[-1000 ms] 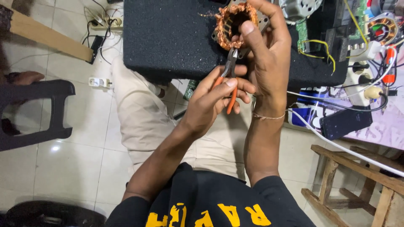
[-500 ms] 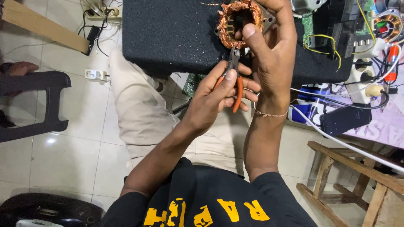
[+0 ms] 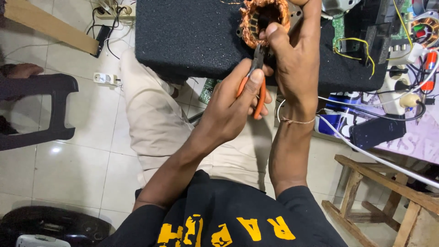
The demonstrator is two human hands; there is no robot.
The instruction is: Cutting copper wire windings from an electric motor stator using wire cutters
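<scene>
Right hand [image 3: 297, 64] grips the copper-wound stator [image 3: 264, 20] at the edge of the black desk [image 3: 192, 36]. Left hand [image 3: 233, 110] closes its fingers on orange-handled pliers [image 3: 256, 77], nose at the winding. Step judged: working a wire; steady bracing needed next.

Open passage exists over the foam pad [image 3: 192, 36] left of the stator [image 3: 265, 18]; the right side is obstructed by circuit boards [image 3: 361, 32], wires [image 3: 356, 45] and plugs [image 3: 402, 91].
</scene>
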